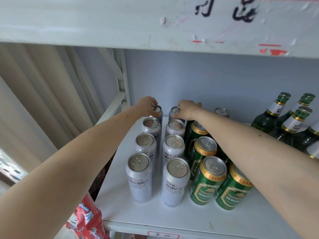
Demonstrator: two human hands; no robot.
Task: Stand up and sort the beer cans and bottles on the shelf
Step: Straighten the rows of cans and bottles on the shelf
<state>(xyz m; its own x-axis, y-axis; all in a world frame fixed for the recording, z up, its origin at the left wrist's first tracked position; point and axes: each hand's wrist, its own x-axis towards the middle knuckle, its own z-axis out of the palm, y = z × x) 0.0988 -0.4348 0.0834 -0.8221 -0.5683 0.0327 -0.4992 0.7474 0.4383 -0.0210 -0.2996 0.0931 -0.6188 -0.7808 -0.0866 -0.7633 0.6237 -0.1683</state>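
Two rows of tall white beer cans [139,178] stand upright on the white shelf [172,219], running front to back. To their right stand green beer cans [207,181], partly hidden by my right forearm. Green glass bottles [269,114] cluster at the far right. My left hand [146,106] grips the top of the rearmost white can [158,112] in the left row. My right hand [187,108] rests fingers-down on the top of the rearmost white can [173,112] in the second row. One more can [221,112] stands behind my right arm.
The shelf board above [103,28] hangs low over the cans, with handwriting on its face. The grey back wall [207,80] is close behind. Red snack packets [89,221] lie below the shelf's left corner. A white upright post [125,87] bounds the left side.
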